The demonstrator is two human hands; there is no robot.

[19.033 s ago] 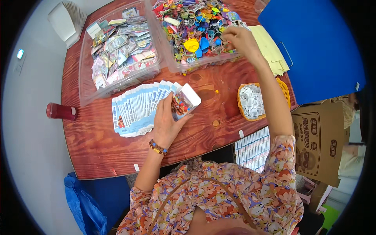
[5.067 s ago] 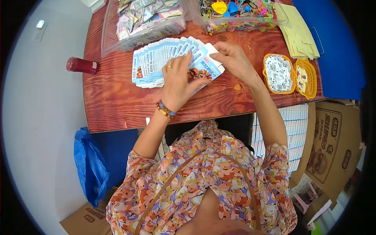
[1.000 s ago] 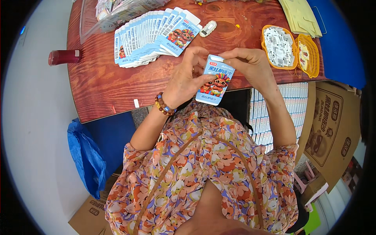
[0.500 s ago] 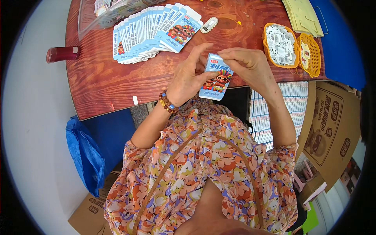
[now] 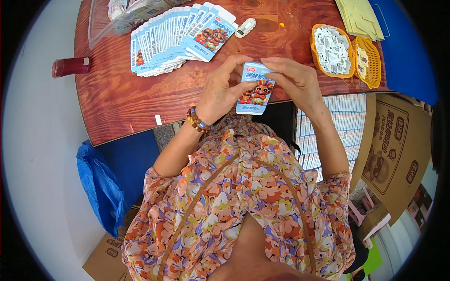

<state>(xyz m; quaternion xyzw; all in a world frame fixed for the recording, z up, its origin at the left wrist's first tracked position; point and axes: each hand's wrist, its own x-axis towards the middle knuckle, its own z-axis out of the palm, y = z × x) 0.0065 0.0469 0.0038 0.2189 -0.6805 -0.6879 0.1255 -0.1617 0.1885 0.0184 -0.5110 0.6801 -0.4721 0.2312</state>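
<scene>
Packet lifted slightly higher since half a second ago, kept pinched at top edge by both hands.
Blue cartoon packet is gripped by left hand and right hand over table edge; a fanned packet row is already laid out, this one not yet added.

My wooden table carries a fan of blue packets, a red cylinder, two orange baskets — plus a clear bin.

Reddish wood table on pale floor, bright even light.
</scene>
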